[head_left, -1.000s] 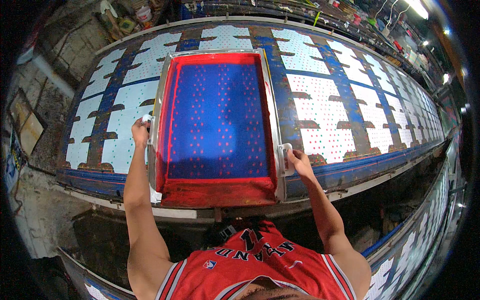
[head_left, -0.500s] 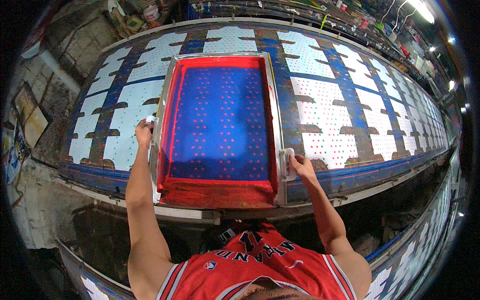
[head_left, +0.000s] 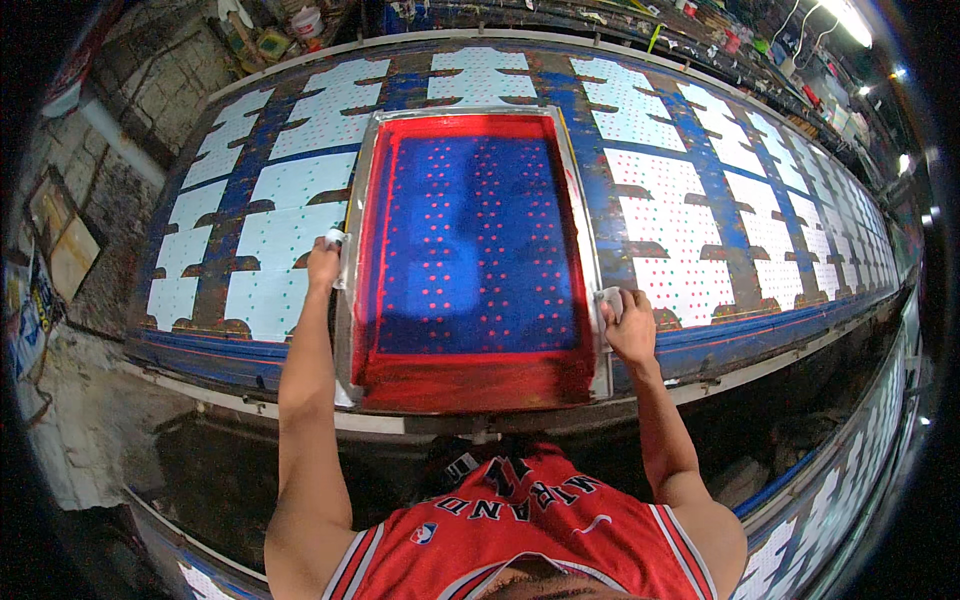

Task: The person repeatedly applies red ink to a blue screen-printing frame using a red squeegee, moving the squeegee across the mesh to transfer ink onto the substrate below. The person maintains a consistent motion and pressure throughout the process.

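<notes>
A screen-printing frame [head_left: 470, 125] lies in front of me over the long table. Its blue mesh [head_left: 440, 280] carries rows of reddish dots inside a red border, and dark red ink [head_left: 480, 378] spreads across the near end. My left hand [head_left: 322, 266] is closed on the pale handle [head_left: 334, 239] at the frame's left side. On the opposite side my right hand [head_left: 632, 327] wraps around a whitish handle [head_left: 608, 298], mostly covered by the fingers. Whatever lies directly beneath the frame is hidden.
White cut panels fill the table in two rows. The near left panel [head_left: 290, 225] has green dots; the near right panel [head_left: 665, 240] has red and green ones. A pale rail [head_left: 230, 402] runs along the table's near edge. Another panel-covered table [head_left: 790, 545] stands lower right.
The frame and both hands sit farther right in the picture, partly because the whole view has shifted. My right hand's fingers have gone from a looser hold to a fuller wrap around its handle.
</notes>
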{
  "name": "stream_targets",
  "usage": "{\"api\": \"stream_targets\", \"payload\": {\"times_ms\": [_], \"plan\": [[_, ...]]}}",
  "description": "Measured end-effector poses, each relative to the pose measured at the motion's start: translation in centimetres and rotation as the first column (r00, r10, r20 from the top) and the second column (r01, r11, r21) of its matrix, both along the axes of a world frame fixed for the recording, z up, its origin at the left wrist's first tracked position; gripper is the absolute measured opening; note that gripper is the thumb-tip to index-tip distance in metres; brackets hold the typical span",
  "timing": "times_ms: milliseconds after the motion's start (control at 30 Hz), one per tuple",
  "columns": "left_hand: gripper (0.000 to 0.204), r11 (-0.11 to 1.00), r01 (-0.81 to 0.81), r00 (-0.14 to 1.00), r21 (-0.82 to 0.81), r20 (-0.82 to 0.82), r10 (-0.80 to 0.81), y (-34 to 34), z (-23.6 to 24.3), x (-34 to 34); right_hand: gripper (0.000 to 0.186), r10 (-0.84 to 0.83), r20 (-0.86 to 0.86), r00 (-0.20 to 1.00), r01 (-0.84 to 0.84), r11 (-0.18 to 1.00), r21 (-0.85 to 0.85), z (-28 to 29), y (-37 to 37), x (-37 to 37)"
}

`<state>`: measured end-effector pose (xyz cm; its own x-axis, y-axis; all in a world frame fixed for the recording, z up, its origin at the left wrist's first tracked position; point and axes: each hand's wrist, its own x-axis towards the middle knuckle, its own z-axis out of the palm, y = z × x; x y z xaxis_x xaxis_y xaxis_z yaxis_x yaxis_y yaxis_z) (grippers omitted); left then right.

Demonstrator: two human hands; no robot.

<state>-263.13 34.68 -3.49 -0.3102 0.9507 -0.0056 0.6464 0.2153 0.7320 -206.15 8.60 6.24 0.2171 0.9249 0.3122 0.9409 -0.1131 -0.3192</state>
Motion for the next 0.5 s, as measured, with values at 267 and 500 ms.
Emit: {"api": "stream_targets", "payload": {"times_ms": [267,500], "plan": [[0.044,0.994,0.073,0.976,-0.085,0.213,-0.054,-1.6,3.1,0.9,0.069,0.769,-0.164,0.617,-0.767,0.542,-0.344,1.8,-5.1,-13.9],[0.047,0.977,0.149,0.936,-0.154,0.340,-0.090,-0.9,3.5,0.4,0.073,0.840,0.092,0.534,-0.723,0.510,-0.466,0.5,-7.2,-16.2]]}}
